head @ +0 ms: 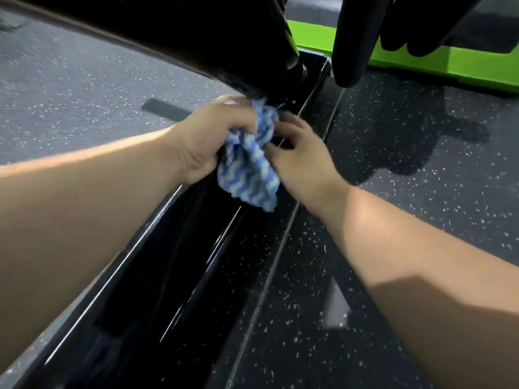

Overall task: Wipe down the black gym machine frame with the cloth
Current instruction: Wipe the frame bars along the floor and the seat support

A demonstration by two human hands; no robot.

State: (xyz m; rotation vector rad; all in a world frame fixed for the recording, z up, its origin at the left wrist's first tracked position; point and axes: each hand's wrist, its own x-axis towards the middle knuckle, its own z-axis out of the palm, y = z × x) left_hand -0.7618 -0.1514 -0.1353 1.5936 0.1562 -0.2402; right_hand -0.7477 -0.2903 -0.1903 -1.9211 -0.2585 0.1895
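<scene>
A glossy black frame beam (179, 265) of the gym machine runs from the lower left up to the top middle, low over the floor. A blue and white striped cloth (250, 167) hangs bunched above it. My left hand (207, 141) grips the cloth's upper part, close to where a black upright (213, 32) meets the beam. My right hand (303, 153) comes in from the right and pinches the cloth's right edge with curled fingers. The lower end of the cloth dangles free over the beam.
Dark speckled rubber flooring (407, 169) lies on both sides of the beam. A bright green machine base (460, 66) crosses the top right. Black padded parts (362, 37) hang down at the top, just right of the upright.
</scene>
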